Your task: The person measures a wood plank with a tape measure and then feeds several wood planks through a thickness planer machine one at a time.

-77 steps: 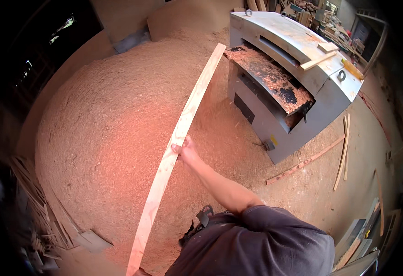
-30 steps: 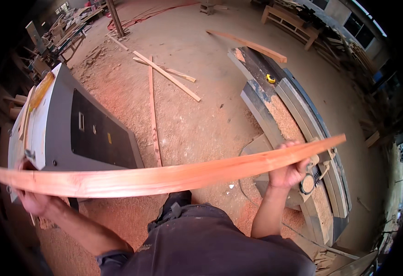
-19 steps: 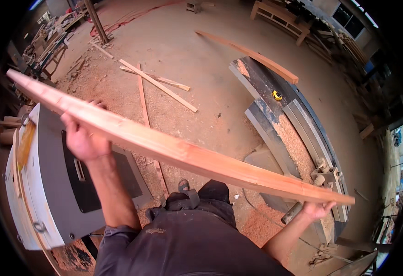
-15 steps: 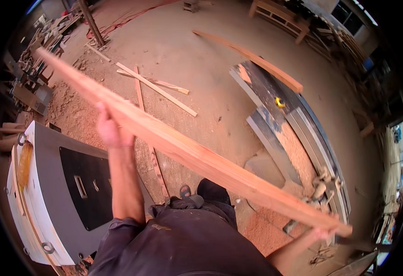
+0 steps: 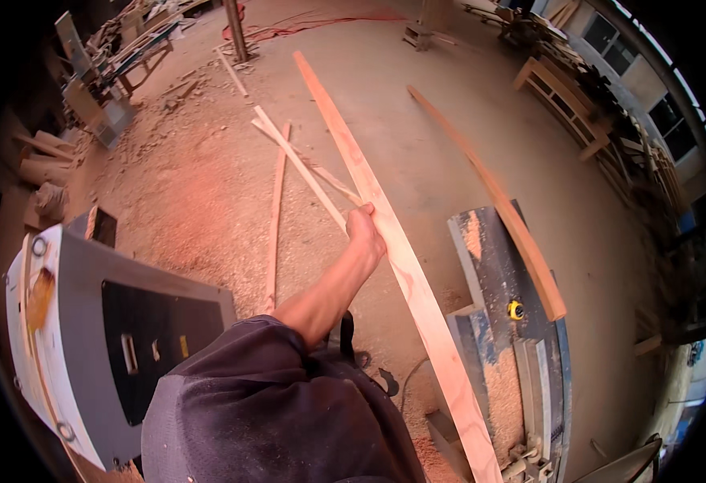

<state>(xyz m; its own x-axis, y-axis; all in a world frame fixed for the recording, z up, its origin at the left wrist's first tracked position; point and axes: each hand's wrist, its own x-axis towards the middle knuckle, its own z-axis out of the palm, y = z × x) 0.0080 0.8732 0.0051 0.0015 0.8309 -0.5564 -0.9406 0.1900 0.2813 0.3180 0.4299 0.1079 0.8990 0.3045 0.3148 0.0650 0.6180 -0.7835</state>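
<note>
My left hand (image 5: 365, 229) is closed around the left edge of a long, pale wooden plank (image 5: 417, 290), about halfway along it. The plank runs from the lower right edge of the view away from me toward the far floor, held above the ground. My left arm reaches forward from a dark sleeve (image 5: 256, 378). My right hand does not show; the plank's near end leaves the view at the bottom.
A grey woodworking machine (image 5: 87, 322) stands at my left. On my right is a saw bench (image 5: 490, 266) with sawdust, a yellow tape measure (image 5: 516, 309) and another long board (image 5: 498, 201). Thin wood strips (image 5: 276, 217) lie crossed on the dusty floor. A post (image 5: 236, 32) stands far ahead.
The plank has swung from lying across my front to pointing away from me. My right hand, which held its far end, has gone out of view. My left hand keeps its hold.
</note>
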